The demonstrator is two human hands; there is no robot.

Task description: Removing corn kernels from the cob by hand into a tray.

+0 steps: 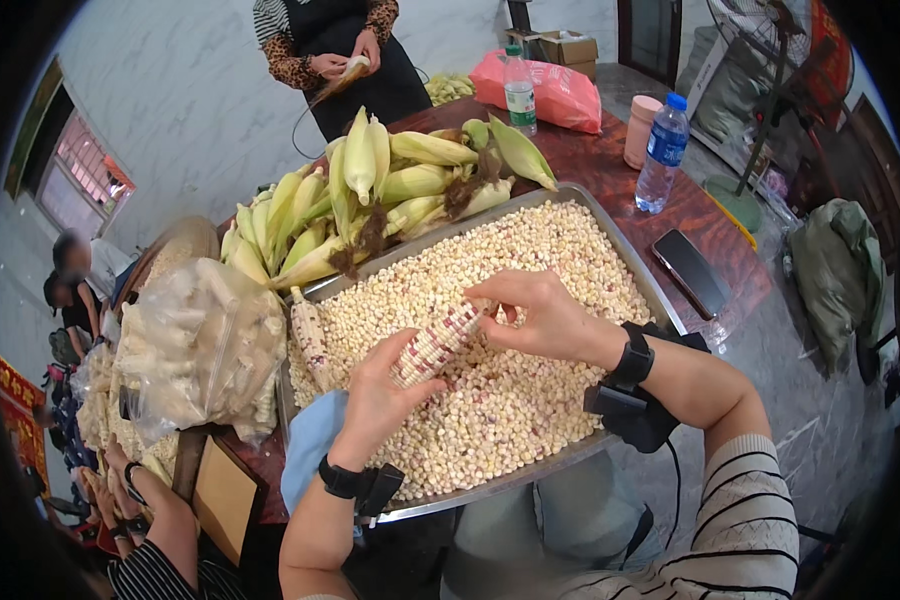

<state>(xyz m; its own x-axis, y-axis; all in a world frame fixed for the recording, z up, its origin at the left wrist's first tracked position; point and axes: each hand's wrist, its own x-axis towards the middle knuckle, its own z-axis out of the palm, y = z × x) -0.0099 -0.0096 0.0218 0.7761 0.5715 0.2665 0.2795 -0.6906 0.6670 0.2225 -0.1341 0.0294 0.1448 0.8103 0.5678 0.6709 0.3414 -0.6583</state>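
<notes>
A husked ear of corn [436, 343] with pale and dark red kernels lies tilted between my hands, above a metal tray [630, 255] of loose corn kernels [495, 420]. My left hand [381, 390] grips its lower left end, thumb and fingers on either side. The fingers of my right hand [529, 311] close around its upper right end. A second husked ear [310, 337] rests on the kernels at the tray's left side. Unhusked ears of corn [427, 180] with green husks and brown silk are heaped along the tray's far edge.
Left of the tray lies a clear plastic bag of cobs [202, 345]. At the right stand water bottles [661, 154] and a pink cup [640, 131], with a phone [691, 274] nearer. A co-worker's hands [349, 64] hold husk across the table; other people's arms are at lower left.
</notes>
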